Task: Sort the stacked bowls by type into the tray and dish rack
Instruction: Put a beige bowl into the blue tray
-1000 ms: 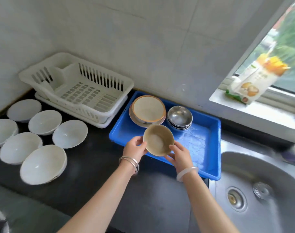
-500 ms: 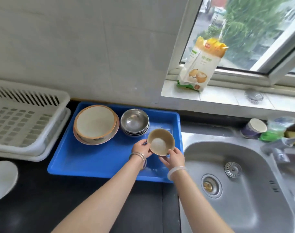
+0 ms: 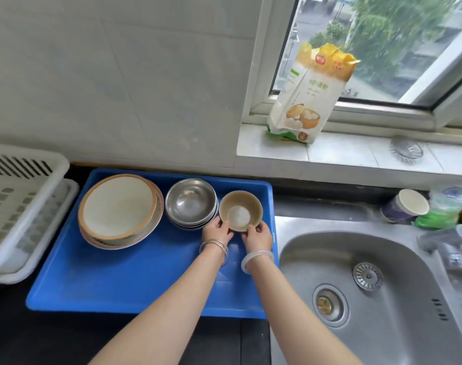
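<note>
Both hands hold 1 small tan bowl by its near rim at the far right corner of the blue tray. The left hand has its fingers curled onto the bowl's lower left edge; the right hand has its fingers closed on the lower right edge. Whether the bowl's base already rests on the tray floor cannot be told from this angle. The left wrist carries thin metal bangles, the right a pale bangle.

Just left of the tan bowl, almost touching it, sits a stack of steel bowls. Further left in the tray lies a stack of wide cream bowls with brown rims, close against the steel stack. The near half of the tray is bare.

The white dish rack stands just beside the tray's left edge on the dark bench, cut off by the frame. To the right, the steel sink starts just beside the tray's right wall, with a strainer lying in the basin near the drain. Behind the sink stand a paper cup and something green, blurred. On the windowsill a flour bag leans against the window frame.
</note>
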Tool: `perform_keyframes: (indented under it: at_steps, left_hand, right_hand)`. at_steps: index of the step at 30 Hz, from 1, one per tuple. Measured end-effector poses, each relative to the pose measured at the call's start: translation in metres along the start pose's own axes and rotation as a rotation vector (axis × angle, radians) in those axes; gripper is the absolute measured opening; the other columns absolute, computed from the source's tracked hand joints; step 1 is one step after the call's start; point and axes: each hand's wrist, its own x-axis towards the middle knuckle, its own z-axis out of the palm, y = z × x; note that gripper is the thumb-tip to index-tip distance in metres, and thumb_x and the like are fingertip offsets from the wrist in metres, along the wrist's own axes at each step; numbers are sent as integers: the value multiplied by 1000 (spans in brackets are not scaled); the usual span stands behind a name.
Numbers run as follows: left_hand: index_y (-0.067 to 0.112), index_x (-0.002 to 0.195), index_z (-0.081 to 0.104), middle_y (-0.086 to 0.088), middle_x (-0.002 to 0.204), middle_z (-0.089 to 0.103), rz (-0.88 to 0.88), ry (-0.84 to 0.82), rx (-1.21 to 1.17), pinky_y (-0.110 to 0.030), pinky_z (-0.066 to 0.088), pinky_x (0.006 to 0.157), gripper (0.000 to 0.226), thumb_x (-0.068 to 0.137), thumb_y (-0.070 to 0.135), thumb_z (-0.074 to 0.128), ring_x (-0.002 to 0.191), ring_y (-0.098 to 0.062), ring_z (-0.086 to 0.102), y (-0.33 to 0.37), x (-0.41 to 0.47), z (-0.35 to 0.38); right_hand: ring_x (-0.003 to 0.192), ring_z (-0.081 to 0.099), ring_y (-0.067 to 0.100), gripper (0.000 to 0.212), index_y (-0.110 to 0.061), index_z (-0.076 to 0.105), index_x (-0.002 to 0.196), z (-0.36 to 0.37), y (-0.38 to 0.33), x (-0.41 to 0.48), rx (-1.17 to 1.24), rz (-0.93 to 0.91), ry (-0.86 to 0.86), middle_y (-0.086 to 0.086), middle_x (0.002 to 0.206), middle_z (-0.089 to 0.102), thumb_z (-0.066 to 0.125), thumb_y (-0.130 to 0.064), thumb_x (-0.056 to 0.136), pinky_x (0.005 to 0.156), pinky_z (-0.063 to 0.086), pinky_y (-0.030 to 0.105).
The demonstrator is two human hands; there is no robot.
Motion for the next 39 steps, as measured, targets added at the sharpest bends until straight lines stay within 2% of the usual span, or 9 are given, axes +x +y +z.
perform_keyframes:
  at_steps: [4, 10, 13, 17, 21, 26, 32, 36, 39]
  left_hand:
    - [8, 104, 59, -9, 104, 59, 14, 7, -30, -29, 49, 83, 26, 91, -3, 40, 100, -22, 54, -1, 5, 4]
    - [3, 105, 60, -11, 101, 59, 31, 13, 10, -31, 48, 86, 24, 92, 0, 41, 97, -22, 55, -3, 9, 5]
    - [7, 86, 59, -11, 92, 58, 51, 11, 55, -24, 51, 75, 18, 91, 0, 43, 92, -21, 53, -3, 7, 2]
    - [14, 87, 62, -9, 97, 60, 86, 18, 143, -20, 45, 68, 18, 89, 1, 49, 90, -19, 51, -4, 6, -5]
    - [-1, 129, 49, -15, 132, 55, 75, -20, 300, -35, 44, 101, 40, 90, 4, 52, 121, -24, 53, -1, -8, -24]
    - [8, 123, 57, -8, 126, 62, 199, -29, 577, -31, 42, 102, 36, 88, 14, 57, 116, -22, 58, 9, -40, -68]
    - [9, 117, 61, -7, 120, 65, 332, 108, 651, -12, 38, 81, 29, 89, 16, 57, 107, -19, 62, 26, -96, -157]
    - [12, 117, 61, -3, 121, 65, 403, 264, 650, -22, 42, 89, 28, 90, 18, 55, 110, -17, 61, 31, -134, -236]
    - [11, 117, 62, -6, 121, 64, 435, 447, 594, -23, 43, 91, 29, 88, 14, 57, 111, -19, 60, 28, -158, -299]
  right_hand:
    - [106, 60, 31, 34, -9, 56, 121, 3, -4, 8, 22, -2, -9, 15, 118, 63, 46, -3, 89, 97, 48, 46]
    - [95, 60, 25, 34, -11, 53, 124, 0, -10, 8, 52, 8, -53, 12, 118, 61, 44, -6, 91, 79, 51, 33]
    - [106, 59, 31, 31, -16, 50, 125, -3, -14, 1, 74, 32, -93, 9, 115, 58, 41, -16, 95, 81, 50, 34]
    - [107, 58, 34, 33, -14, 46, 128, -8, -17, -5, -1, 31, -111, 5, 97, 56, 38, -23, 97, 85, 49, 39]
    - [100, 59, 37, 39, -12, 41, 134, -18, -18, -24, -37, 55, -147, 17, 106, 57, 39, -23, 97, 85, 50, 40]
    - [85, 57, 23, 21, -15, 53, 105, -29, -7, -61, -190, -35, -213, 9, 110, 58, 38, -27, 98, 74, 45, 33]
    - [73, 60, 18, 32, -12, 61, 94, -4, 17, -128, -399, -219, -354, 6, 93, 65, 33, -29, 99, 72, 46, 32]
    - [73, 62, 15, 30, -16, 62, 87, 37, 39, -182, -498, -317, -467, 1, 85, 66, 37, -27, 98, 64, 45, 21]
    - [72, 63, 14, 28, -19, 64, 87, 79, 61, -220, -601, -338, -602, -1, 83, 67, 39, -30, 95, 68, 47, 25]
